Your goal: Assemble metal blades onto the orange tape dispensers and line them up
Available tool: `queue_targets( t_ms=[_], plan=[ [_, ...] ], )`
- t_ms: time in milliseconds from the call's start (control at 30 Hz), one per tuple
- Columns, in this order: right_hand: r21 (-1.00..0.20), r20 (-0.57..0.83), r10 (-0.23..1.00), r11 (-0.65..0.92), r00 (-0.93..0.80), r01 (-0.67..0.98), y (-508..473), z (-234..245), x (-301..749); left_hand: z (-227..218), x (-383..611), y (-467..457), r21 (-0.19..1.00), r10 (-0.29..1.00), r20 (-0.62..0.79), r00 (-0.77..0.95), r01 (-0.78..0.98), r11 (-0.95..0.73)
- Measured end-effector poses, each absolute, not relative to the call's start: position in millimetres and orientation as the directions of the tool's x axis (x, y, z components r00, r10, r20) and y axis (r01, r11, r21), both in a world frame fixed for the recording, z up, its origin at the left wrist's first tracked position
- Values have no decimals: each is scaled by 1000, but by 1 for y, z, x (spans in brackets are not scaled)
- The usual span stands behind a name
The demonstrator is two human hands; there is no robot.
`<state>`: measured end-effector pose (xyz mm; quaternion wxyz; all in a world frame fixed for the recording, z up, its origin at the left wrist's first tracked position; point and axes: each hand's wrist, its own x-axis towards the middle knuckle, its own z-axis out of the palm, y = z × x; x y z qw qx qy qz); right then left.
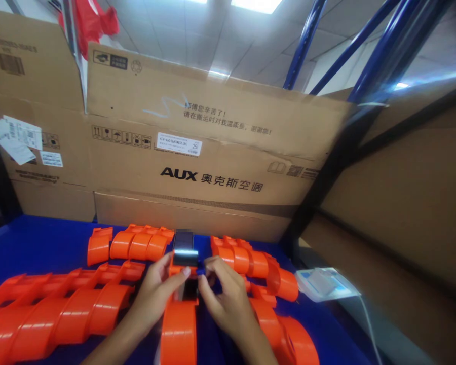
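Note:
My left hand (155, 286) grips a tape cutter (177, 270) from its left side, thumb along the near edge. It is orange plastic with a black upper part and a bright serrated strip across it. My right hand (226, 291) is at the cutter's right side, its thumb and fingertips pinched around a small dark blue bit that I cannot make out clearly. Right below my hands, another curved orange piece (178, 332) stands close to me. Rows of similar orange pieces (74, 312) lie to the left of my hands, and more orange pieces (258, 263) lie to the right.
Everything lies on a blue surface (3, 238). A large cardboard box panel (228, 203) closes off the back. Blue and black rack posts (307, 223) rise at the right, near a white-and-blue packet (327, 284) and a pale cord (370, 324). Red plastic hangs upper left.

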<state>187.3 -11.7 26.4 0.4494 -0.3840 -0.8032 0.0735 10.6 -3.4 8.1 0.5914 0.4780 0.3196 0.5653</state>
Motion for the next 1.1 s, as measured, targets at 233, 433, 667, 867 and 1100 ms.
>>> queue_targets(
  t_ms=[233, 433, 667, 867, 1100],
  plan=[
    [-451, 644, 681, 706, -349, 546, -13, 30, 189, 6, 11, -2, 933, 977, 150, 154, -348, -88],
    [-462, 642, 680, 712, -354, 528, -13, 32, 189, 4, 11, -3, 931, 979, 149, 141, -352, -90],
    [-481, 668, 670, 722, -325, 498, -13, 34, 183, 7, 13, -6, 931, 981, 143, 132, -355, -88],
    [-488, 632, 693, 704, -347, 516, -15, 36, 185, 9, 13, -7, 935, 977, 150, 150, -342, -91],
    [-522, 571, 732, 674, -372, 524, -21, 44, 187, 7, 11, -6, 931, 967, 139, 212, -360, -55]
  ],
)
